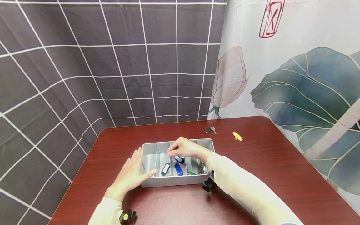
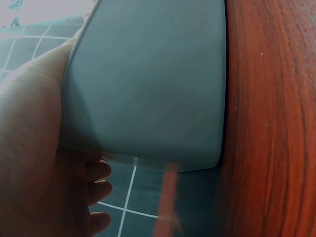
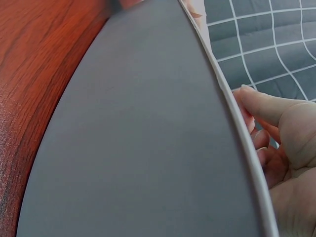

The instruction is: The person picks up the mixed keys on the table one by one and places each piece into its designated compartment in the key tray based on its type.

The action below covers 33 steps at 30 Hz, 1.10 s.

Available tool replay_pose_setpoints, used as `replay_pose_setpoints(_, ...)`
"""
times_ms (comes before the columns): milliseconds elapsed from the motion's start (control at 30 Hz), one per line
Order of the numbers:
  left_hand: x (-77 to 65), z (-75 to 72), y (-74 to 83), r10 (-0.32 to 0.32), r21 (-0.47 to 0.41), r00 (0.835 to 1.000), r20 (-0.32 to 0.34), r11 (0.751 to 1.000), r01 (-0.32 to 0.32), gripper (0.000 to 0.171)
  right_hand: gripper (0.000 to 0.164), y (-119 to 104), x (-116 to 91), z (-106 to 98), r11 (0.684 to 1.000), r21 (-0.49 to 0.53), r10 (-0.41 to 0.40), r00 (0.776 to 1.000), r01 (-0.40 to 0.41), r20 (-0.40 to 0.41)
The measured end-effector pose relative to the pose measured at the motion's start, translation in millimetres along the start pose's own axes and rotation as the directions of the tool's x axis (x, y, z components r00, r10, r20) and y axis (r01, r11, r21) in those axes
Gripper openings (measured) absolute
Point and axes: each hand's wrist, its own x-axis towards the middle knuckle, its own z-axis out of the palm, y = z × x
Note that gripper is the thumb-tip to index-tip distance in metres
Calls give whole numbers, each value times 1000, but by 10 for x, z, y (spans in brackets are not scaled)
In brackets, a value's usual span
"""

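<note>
Tray of pale grey plastic (image 1: 175, 180), long and rectangular, on reddish-brown wooden table (image 1: 261, 162); long axis running left to right, right end very slightly farther away. Divided by thin walls into narrow compartments. Left hand (image 1: 130, 173) at left end of the tray, touching, fingers almost straight and pointing away, thumb stretched across near left corner; widely opened, not curled around anything. Right hand (image 1: 184, 148) above the tray, thumb and fingertips brought together over second and third compartments from left; cannot tell, from any view, about a small object between them. In second compartment: black key tag with white label (image 1: 165, 168), slanting, far end toward right. In third: plain blue plastic key tag (image 1: 178, 169), near end leaning right; just beyond, blue key tag with white label (image 1: 178, 160), partly hidden under right hand, lying more crosswise. In fourth, by the near wall: green key tag (image 1: 192, 173), mostly hidden. On the table, beyond right part of the tray: black key tag with metal key (image 1: 208, 130), tag slanting to far right, key to near right. Farther right: yellow oblong key tag (image 1: 237, 136), long axis slanting from far left to near right, small key at far end.
</note>
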Motion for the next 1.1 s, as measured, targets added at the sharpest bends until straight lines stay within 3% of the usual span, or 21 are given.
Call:
replay_pose_setpoints(367,-1,-1,6,0,-3,1000,11,1000,1,110,17,-14,-37,-44,999,28,-35,998,36,-46)
replay_pose_setpoints(533,22,-6,-12,-1,-2,1000,8,1000,1,110,20,-69,-124,-176,993,65,-95,993,100,-66)
replay_pose_setpoints(667,34,-3,-29,-1,-2,1000,2,1000,1,110,23,-98,-285,-369,991,48,-122,988,127,-93)
replay_pose_setpoints(833,26,1,-38,1,-5,1000,9,1000,-1,111,22,-28,-591,-628,996,32,-71,980,79,-188)
replay_pose_setpoints(1100,31,5,-50,7,-2,1000,6,1000,-7,110,25,298,-934,-942,997,50,-43,931,65,-362)
